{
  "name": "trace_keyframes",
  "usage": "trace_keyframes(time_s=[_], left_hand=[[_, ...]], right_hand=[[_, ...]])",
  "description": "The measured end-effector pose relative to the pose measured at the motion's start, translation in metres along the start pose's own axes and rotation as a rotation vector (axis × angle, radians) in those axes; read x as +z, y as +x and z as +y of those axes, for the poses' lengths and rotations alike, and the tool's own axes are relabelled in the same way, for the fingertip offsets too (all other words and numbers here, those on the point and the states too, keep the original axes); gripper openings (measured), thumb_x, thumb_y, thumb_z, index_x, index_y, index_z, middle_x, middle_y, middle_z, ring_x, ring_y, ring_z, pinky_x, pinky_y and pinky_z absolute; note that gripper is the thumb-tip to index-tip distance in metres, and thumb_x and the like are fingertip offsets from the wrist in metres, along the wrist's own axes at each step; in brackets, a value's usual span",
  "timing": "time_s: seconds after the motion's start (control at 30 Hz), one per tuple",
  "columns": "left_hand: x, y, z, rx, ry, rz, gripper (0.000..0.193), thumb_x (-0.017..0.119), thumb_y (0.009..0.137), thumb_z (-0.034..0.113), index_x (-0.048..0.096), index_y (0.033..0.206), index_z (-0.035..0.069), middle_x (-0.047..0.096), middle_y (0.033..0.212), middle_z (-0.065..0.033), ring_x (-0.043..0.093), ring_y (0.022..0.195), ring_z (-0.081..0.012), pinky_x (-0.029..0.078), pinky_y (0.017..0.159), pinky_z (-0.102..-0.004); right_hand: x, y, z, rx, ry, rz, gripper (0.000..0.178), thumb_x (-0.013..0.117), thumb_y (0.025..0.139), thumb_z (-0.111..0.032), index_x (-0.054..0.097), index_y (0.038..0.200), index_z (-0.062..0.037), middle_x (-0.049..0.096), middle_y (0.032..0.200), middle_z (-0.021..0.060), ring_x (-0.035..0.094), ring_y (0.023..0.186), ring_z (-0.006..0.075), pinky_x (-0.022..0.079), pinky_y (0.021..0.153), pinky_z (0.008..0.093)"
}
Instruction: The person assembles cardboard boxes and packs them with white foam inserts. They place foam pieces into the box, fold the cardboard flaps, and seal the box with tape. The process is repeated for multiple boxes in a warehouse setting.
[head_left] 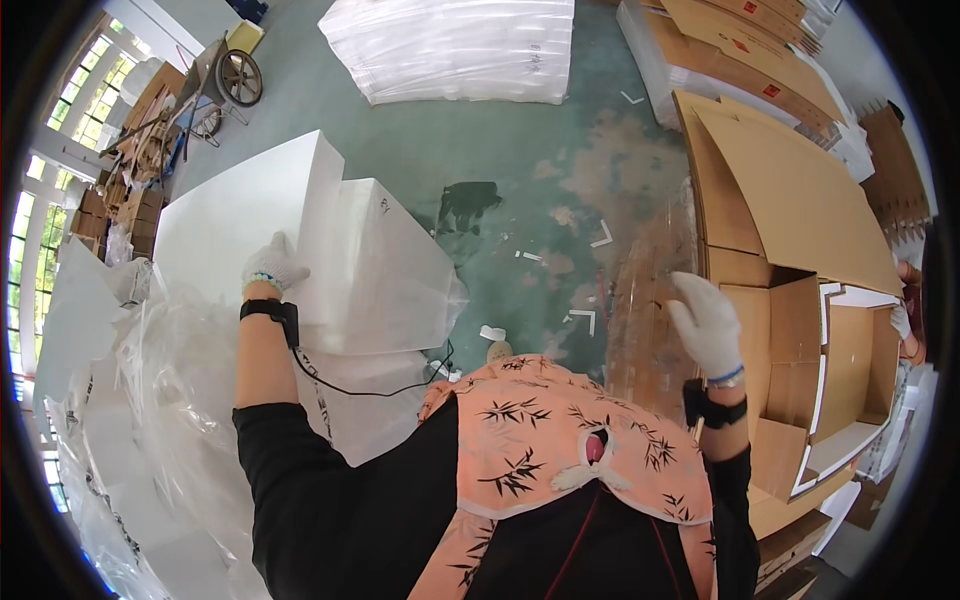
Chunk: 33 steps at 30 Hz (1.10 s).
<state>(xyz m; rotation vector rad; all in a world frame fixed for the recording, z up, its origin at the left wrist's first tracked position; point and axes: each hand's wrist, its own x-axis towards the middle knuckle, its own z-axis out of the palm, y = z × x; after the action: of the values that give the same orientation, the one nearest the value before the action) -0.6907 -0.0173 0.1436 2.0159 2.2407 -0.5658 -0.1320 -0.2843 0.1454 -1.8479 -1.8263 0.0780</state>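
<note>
My left hand (276, 264), in a white knit glove, lies on a large smooth white slab (235, 195) at the left. Its fingers are stretched along the surface and grip nothing visible. Beside that slab stands a white block (385, 265) wrapped in clear plastic. My right hand (708, 322), also gloved, is raised on the right with the thumb apart from the fingers and nothing in it. Nearest to it is a large open cardboard box (735, 265) with upright flaps; white edging lines its compartment.
Loose clear plastic (165, 380) covers stacked white sheets at lower left. A black cable (370, 393) runs near my left arm. A wrapped white stack (450, 50) stands ahead, a wheelbarrow (238, 78) far left. Another person's gloved hand (900, 322) shows at the right edge.
</note>
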Motion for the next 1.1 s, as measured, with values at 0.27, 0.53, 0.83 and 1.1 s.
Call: trace_keyframes(time_s=[0.27, 0.53, 0.83, 1.1], left_hand=[[-0.025, -0.033, -0.002, 0.190, -0.082, 0.284, 0.039, 0.064, 0.076, 0.020, 0.053, 0.107, -0.001, 0.068, 0.093, -0.0234, 0.067, 0.088, -0.0420, 0.054, 0.077, -0.0486], [-0.015, -0.117, 0.117, 0.767, -0.197, 0.624, 0.040, 0.064, 0.079, 0.021, 0.052, 0.111, -0.001, 0.062, 0.088, -0.0191, 0.066, 0.073, -0.0358, 0.054, 0.064, -0.0467], [-0.064, -0.112, 0.179, 1.155, -0.254, -0.265, 0.049, 0.066, 0.083, 0.031, 0.061, 0.125, 0.006, 0.067, 0.113, -0.0218, 0.066, 0.102, -0.0379, 0.053, 0.086, -0.0431], [-0.193, -0.145, 0.229, 1.781, -0.075, -0.071, 0.040, 0.065, 0.084, 0.028, 0.063, 0.119, 0.011, 0.070, 0.101, -0.0155, 0.067, 0.088, -0.0367, 0.054, 0.074, -0.0444]], right_hand=[[0.177, 0.120, -0.115, -0.190, 0.558, -0.514, 0.042, 0.057, 0.092, -0.033, 0.062, 0.123, -0.0053, 0.066, 0.118, 0.0173, 0.065, 0.105, 0.0306, 0.051, 0.089, 0.0372], [0.256, 0.162, -0.213, 0.444, 1.635, -0.707, 0.050, 0.065, 0.091, -0.039, 0.062, 0.123, -0.0003, 0.068, 0.110, 0.0111, 0.066, 0.092, 0.0185, 0.054, 0.081, 0.0287], [0.120, 0.125, -0.086, 0.614, 1.522, 0.161, 0.041, 0.067, 0.093, -0.016, 0.057, 0.128, 0.0007, 0.065, 0.118, 0.0089, 0.062, 0.101, 0.0155, 0.052, 0.089, 0.0320], [-0.124, -0.037, -0.064, 0.438, 1.643, 1.304, 0.040, 0.061, 0.096, -0.016, 0.050, 0.130, 0.0002, 0.061, 0.122, 0.0138, 0.062, 0.110, 0.0280, 0.053, 0.096, 0.0464]])
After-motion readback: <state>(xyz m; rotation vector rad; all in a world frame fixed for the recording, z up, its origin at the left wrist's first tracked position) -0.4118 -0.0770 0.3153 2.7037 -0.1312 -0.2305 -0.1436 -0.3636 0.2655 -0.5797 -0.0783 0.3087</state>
